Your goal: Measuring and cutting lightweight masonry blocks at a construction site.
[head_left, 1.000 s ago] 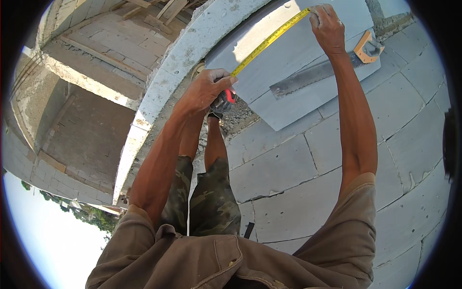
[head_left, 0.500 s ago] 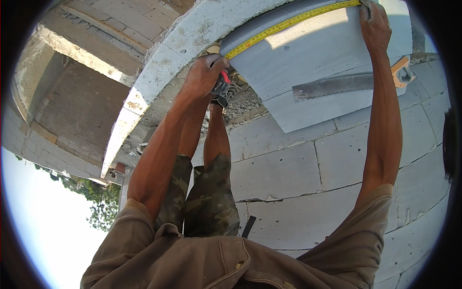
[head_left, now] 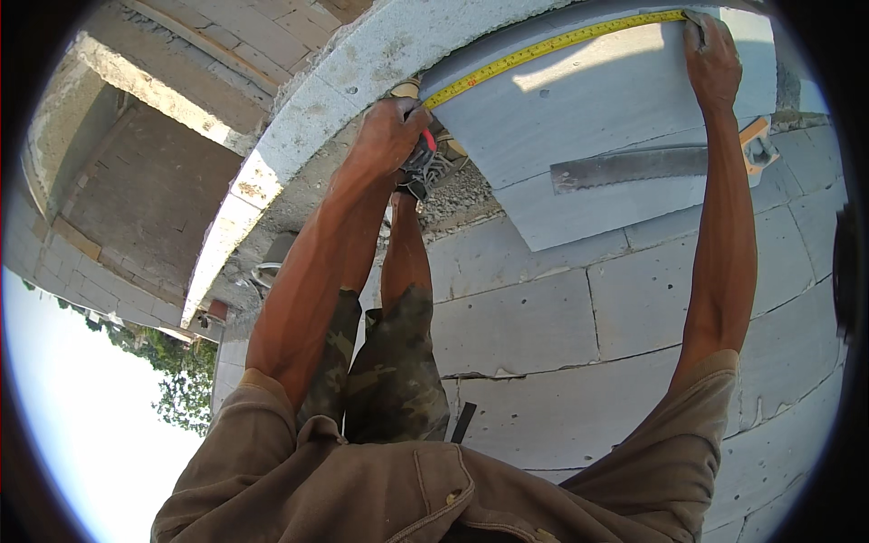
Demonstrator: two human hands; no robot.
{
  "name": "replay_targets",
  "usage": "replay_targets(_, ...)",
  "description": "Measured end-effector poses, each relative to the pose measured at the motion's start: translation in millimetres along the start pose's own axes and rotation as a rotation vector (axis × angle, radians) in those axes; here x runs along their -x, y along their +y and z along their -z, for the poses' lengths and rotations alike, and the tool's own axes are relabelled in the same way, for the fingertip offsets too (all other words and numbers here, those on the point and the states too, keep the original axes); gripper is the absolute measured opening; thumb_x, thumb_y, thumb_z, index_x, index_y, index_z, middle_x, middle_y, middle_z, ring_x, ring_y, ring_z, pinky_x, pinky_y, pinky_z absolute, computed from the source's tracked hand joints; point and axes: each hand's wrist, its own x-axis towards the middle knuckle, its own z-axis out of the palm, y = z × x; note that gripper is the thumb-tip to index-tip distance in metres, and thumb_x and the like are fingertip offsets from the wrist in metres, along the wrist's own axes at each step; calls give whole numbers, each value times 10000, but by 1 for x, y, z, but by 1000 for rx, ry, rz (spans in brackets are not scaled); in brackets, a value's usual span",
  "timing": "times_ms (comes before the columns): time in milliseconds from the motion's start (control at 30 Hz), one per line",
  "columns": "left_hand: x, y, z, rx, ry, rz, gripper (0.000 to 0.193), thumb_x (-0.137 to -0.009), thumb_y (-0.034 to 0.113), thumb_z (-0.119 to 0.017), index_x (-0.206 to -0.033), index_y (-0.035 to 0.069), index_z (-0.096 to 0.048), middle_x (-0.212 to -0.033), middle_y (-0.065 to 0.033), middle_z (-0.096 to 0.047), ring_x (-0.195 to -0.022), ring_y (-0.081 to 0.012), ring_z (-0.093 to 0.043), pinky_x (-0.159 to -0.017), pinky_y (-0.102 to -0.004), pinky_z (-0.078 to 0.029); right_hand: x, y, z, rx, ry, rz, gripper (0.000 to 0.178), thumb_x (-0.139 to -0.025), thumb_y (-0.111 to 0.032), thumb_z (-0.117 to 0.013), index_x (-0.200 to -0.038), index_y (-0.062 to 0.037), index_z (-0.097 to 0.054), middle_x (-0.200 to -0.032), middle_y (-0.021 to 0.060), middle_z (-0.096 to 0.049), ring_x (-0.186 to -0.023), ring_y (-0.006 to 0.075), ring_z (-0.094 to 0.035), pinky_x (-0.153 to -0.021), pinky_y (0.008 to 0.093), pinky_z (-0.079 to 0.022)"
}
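A yellow tape measure is stretched across the upper part of a pale grey block. At its left end my left hand is closed around the dark case, of which a red part shows below the fingers. My right hand pinches the far end of the blade near the block's upper right. Lower on the block lies a handsaw with an orange-and-grey handle, which is beside my right forearm.
A rough concrete ledge curves along the block's upper left. Below it are gravel and my legs. A wall of large grey blocks fills the right. Sky and a tree show at lower left.
The view has shifted slightly. My right hand and the tape's far end appear a little lower; both hands keep their hold, and the saw lies still on the block.
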Motion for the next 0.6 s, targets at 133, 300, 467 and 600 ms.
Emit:
replay_targets(133, -5, -7, -5, -20, 85, -22, 305, -916, 260, -524, -910, -10, -666, -690, -90, -633, -630, -155, -565, -638, -331, -467, -1, 0, 1, 18, 21, 12, 228, -886, -209, -634, -1066, -70, -629, -1031, 106, -667, -896, 313, -667, -774, 393, -547)
replay_targets(300, -10, 1, -11, -60, 42, -81, 311, -941, 253, -484, -894, -9, -646, -707, -93, -640, -661, -158, -577, -656, -326, -462, -6, 2, 17, -12, 45, 5, 198, -860, -159, -656, -1030, -59, -636, -1010, 107, -665, -882, 306, -663, -753, 382, -550)
replay_targets(467, 3, 6, 7, 62, 13, -37, 317, -944, 253, -480, -917, -18, -642, -728, -100, -648, -668, -167, -574, -665, -330, -460, -13, -31, 14, -109, 79, -96, 179, -820, -120, -673, -979, -52, -626, -983, 105, -655, -859, 307, -656, -724, 381, -554)
replay_targets(600, -2, -1, -5, -34, 80, -115, 310, -938, 264, -497, -922, 0, -660, -715, -110, -642, -645, -166, -563, -640, -340, -452, -9, -33, 20, -146, 89, -129, 186, -803, -101, -679, -969, -52, -610, -959, 92, -646, -849, 291, -653, -713, 371, -558)
